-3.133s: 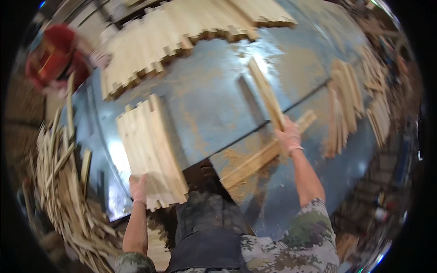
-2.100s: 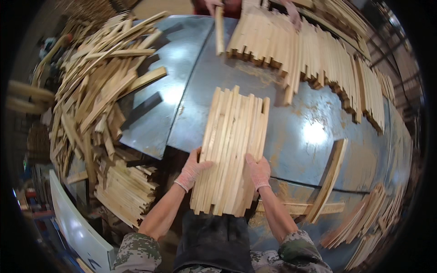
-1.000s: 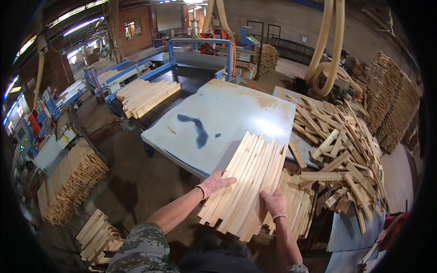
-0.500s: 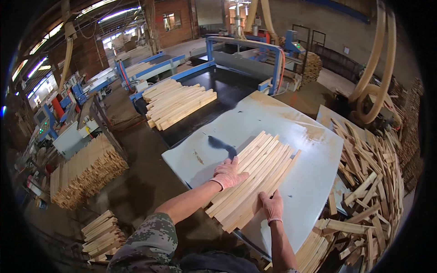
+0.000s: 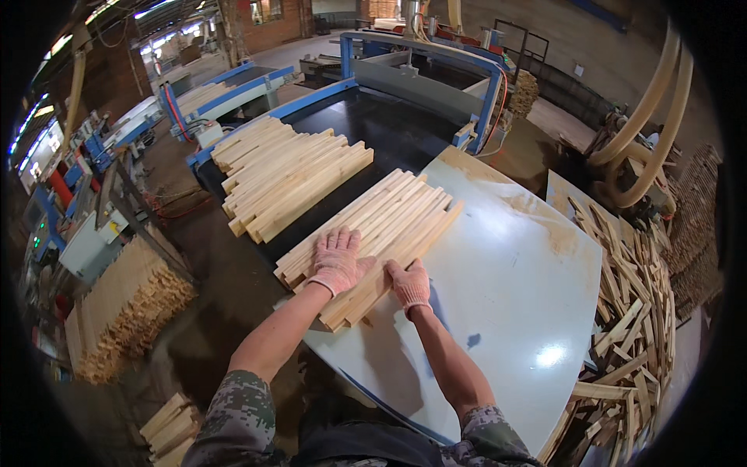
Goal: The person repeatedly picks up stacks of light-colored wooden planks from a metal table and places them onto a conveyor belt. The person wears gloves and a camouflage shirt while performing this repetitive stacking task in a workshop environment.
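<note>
Pressing knit-gloved L hand (image 5: 338, 261) flat, fingers spread, on wood strips (image 5: 393, 206) mid-frame; R hand (image 5: 410, 286) half-curled at their lower-right edge, not wrapped round. Uneven push could prob. fan loose strips or snag 'em where black bed (image 5: 381, 117) meets pale sheet (image 5: 506, 311). Strips raw, squared, ends staggered; bed smooth; sheet glossy, w/ brown stains upper R.

Your batch of wooden sticks (image 5: 391, 220) is pale and straight, laid flat side by side and closely packed. Both ends run uneven, with sticks standing proud or short. You have it slanting away to the right, its left edge bordering the black bed (image 5: 373, 117), its right edge over the pale table (image 5: 506, 292).
</note>
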Demonstrator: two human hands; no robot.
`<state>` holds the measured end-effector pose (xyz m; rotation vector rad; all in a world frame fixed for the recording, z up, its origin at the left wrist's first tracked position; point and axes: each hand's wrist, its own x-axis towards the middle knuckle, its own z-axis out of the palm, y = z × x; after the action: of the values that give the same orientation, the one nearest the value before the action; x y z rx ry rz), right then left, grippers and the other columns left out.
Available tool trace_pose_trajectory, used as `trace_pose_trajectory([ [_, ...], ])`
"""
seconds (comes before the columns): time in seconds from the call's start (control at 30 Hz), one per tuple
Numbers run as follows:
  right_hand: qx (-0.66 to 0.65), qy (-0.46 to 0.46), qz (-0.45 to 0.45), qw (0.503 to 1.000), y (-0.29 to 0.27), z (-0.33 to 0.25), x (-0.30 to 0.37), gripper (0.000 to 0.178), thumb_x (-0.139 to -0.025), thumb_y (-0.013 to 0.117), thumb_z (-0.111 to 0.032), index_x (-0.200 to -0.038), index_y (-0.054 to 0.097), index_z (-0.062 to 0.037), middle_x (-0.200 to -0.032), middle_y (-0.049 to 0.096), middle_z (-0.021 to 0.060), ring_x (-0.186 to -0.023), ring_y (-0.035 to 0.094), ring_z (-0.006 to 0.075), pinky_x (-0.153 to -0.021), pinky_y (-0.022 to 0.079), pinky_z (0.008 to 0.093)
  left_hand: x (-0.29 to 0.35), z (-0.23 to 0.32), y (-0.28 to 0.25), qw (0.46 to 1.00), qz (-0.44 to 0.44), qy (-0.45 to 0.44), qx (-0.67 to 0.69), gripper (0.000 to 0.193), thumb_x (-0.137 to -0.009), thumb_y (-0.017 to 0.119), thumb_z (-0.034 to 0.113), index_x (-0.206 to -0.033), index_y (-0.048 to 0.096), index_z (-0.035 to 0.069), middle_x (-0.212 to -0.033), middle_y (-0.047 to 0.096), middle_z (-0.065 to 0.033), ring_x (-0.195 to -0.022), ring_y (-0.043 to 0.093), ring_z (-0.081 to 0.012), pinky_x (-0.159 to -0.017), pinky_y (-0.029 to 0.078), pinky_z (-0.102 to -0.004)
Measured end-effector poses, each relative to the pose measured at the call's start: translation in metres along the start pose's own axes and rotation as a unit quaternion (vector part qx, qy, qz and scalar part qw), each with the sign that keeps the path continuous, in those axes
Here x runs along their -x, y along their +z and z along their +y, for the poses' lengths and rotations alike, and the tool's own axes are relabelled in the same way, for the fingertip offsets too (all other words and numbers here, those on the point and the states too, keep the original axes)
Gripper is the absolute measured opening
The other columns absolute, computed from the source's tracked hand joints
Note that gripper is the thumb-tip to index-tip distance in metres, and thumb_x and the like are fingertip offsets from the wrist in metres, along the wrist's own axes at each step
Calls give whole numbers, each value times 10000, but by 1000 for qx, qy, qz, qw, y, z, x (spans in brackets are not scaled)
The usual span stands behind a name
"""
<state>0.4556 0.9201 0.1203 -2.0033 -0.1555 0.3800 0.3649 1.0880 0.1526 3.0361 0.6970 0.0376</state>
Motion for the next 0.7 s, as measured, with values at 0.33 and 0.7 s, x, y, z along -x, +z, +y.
trace_pose_trajectory([
  [0.33,99,60,48,992,108,-85,-57,945,-757,873,-557,-1353,530,91,-1185,720,264,-1097,735,383,-965,581,434,-80,-116,1,999,-11,-5,30,907,-998,489,699,-1675,327,118,-1760,264,-134,-1627,179,-363,-1291,66,-598],
  [0.7,240,78,103,962,141,-149,-67,1199,-783,829,-552,-1669,226,-14,-1563,395,320,-1376,529,494,-1112,509,484,-88,-167,2,987,-24,134,81,879,-977,573,654,-1672,362,159,-1749,273,-168,-1625,177,-370,-1318,66,-557],
])
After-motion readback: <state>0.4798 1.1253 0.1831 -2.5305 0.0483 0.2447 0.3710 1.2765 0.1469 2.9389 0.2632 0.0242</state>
